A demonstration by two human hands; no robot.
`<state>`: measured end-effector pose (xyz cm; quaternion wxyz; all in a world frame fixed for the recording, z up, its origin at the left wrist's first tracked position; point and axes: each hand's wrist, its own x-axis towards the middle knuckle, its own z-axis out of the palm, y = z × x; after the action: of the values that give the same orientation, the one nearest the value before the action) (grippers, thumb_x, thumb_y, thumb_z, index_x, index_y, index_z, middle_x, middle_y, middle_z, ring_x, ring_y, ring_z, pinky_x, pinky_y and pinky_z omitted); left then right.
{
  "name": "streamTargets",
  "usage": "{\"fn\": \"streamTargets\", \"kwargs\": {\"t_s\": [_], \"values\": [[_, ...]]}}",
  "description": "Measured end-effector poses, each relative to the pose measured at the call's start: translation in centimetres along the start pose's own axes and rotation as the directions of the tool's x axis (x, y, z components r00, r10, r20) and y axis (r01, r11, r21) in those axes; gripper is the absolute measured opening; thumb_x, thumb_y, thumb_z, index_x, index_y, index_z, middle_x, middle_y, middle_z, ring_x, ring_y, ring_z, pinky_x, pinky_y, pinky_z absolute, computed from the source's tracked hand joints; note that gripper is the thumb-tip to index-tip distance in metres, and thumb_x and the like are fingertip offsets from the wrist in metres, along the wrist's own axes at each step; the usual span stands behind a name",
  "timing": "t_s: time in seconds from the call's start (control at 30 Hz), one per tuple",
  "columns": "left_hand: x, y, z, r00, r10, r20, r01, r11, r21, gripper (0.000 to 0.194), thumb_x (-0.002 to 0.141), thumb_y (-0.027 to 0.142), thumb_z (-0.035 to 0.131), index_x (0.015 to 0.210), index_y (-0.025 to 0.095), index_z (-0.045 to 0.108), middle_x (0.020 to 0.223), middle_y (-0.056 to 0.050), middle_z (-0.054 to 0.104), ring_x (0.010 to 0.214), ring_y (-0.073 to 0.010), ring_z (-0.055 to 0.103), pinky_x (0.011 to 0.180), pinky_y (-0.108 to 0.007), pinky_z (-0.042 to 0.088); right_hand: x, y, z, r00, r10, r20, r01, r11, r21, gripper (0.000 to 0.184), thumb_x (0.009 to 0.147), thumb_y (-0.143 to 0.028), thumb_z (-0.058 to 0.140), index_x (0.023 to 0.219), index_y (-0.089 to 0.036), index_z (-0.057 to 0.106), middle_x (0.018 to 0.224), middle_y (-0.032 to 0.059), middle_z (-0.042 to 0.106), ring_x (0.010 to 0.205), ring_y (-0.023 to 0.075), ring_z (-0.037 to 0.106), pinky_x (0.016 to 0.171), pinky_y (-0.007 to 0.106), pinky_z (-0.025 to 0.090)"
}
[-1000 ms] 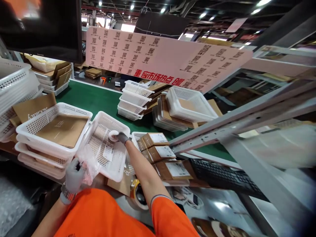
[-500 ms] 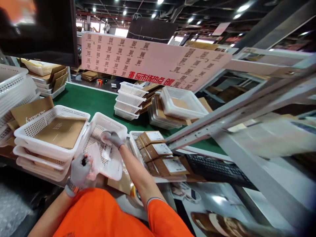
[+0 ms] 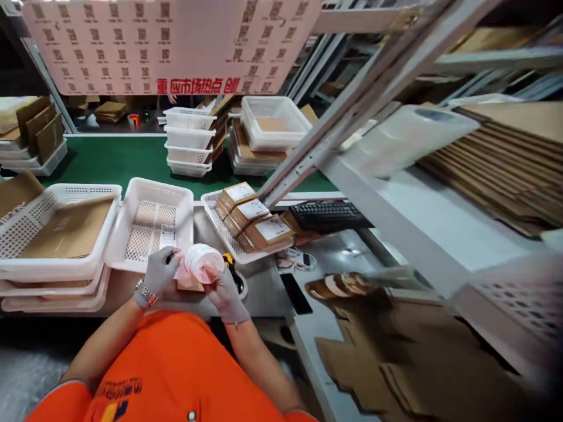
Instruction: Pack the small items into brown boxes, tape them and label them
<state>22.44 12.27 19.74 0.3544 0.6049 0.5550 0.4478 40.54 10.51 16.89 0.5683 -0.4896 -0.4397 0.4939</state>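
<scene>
My gloved right hand (image 3: pixel 226 296) grips a white-and-pink round item (image 3: pixel 201 262) in front of the near tray. It looks like a jar or roll, partly covered by clear, pinkish wrap; its exact kind is unclear. On the left side of this item, my gloved left hand (image 3: pixel 162 274) pinches the edge of the pinkish wrap. Just beyond both hands lies the white plastic tray (image 3: pixel 132 196), holding a small printed slip (image 3: pixel 168 235). A yellow-and-black tape dispenser (image 3: pixel 235 274) sits beside my right hand, partly hidden by it.
Stacked white baskets (image 3: pixel 99 199) with flat cardboard stand left. Taped, labelled boxes (image 3: pixel 253 214) fill a basket to the right, near a keyboard (image 3: pixel 329 215) and a phone (image 3: pixel 296 293). A slanted metal post (image 3: pixel 325 132) crosses the right side. Flattened cartons (image 3: pixel 505 158) lie on a shelf.
The round item has come out of the tray in my right hand, moving toward my body. My left hand has met it with the pinkish wrap. The view has swung right and down.
</scene>
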Motion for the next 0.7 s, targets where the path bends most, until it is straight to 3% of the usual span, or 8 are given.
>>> {"fn": "streamTargets", "kwargs": {"t_s": [0.1, 0.23, 0.4, 0.5, 0.6, 0.7], "values": [[-0.4, 0.5, 1.5, 0.999, -0.04, 0.018, 0.039, 0.998, 0.052, 0.025, 0.097, 0.037, 0.065, 0.087, 0.021, 0.08, 0.079, -0.003, 0.081, 0.075, -0.0183, 0.068, 0.073, -0.028, 0.049, -1.3, 0.0, -1.7, 0.998, 0.06, -0.02, -0.058, 0.994, 0.093, 0.059, 0.079, -0.07, 0.091, 0.113, -0.023, 0.079, 0.106, 0.0122, 0.084, 0.099, 0.0319, 0.08, 0.094, 0.051, 0.071], [-1.4, 1.3, 4.1, 0.999, -0.038, -0.038, 0.042, 0.994, 0.096, 0.026, 0.101, 0.036, 0.061, 0.085, 0.022, 0.077, 0.077, -0.002, 0.078, 0.073, -0.0179, 0.066, 0.071, -0.027, 0.047, -3.6, 0.7, -3.6, 0.991, -0.005, -0.135, 0.002, 1.0, -0.018, 0.07, 0.08, -0.064, 0.095, 0.132, -0.023, 0.072, 0.118, 0.011, 0.083, 0.103, 0.0288, 0.079, 0.095, 0.045, 0.071], [-3.0, 2.0, 6.9, 0.998, 0.012, -0.066, 0.003, 0.974, 0.227, 0.036, 0.105, 0.041, 0.057, 0.074, 0.023, 0.063, 0.07, 0.0, 0.066, 0.068, -0.0166, 0.057, 0.068, -0.029, 0.039, -5.3, 1.6, -6.4, 0.951, -0.123, -0.284, 0.072, 0.981, -0.182, 0.068, 0.085, -0.064, 0.092, 0.132, -0.022, 0.068, 0.12, 0.0113, 0.081, 0.107, 0.0294, 0.077, 0.097, 0.045, 0.069], [-4.0, 2.3, 8.0, 0.995, 0.009, -0.103, 0.019, 0.964, 0.265, 0.04, 0.108, 0.042, 0.054, 0.073, 0.024, 0.057, 0.068, 0.0, 0.063, 0.067, -0.0164, 0.055, 0.067, -0.029, 0.037, -5.4, 1.6, -8.4, 0.963, -0.208, -0.172, 0.149, 0.941, -0.305, 0.062, 0.086, -0.058, 0.094, 0.129, -0.022, 0.068, 0.117, 0.0106, 0.081, 0.103, 0.0282, 0.077, 0.094, 0.045, 0.069], [-4.9, 2.5, 8.7, 0.992, 0.033, -0.119, 0.006, 0.95, 0.311, 0.032, 0.107, 0.039, 0.056, 0.08, 0.023, 0.064, 0.075, -0.002, 0.069, 0.072, -0.0174, 0.06, 0.071, -0.029, 0.041, -5.3, 1.7, -9.8, 0.969, -0.247, -0.009, 0.225, 0.899, -0.376, 0.056, 0.087, -0.054, 0.095, 0.126, -0.022, 0.069, 0.112, 0.0112, 0.081, 0.095, 0.0283, 0.076, 0.084, 0.044, 0.068], [-6.0, 2.5, 9.0, 0.992, 0.077, -0.101, -0.028, 0.907, 0.42, 0.023, 0.104, 0.034, 0.061, 0.086, 0.023, 0.07, 0.082, -0.005, 0.074, 0.076, -0.0194, 0.064, 0.073, -0.03, 0.044, -5.4, 1.8, -9.9, 0.966, -0.256, -0.026, 0.222, 0.88, -0.42, 0.055, 0.088, -0.055, 0.092, 0.126, -0.023, 0.069, 0.113, 0.0117, 0.08, 0.097, 0.0305, 0.075, 0.086, 0.047, 0.068]]}}
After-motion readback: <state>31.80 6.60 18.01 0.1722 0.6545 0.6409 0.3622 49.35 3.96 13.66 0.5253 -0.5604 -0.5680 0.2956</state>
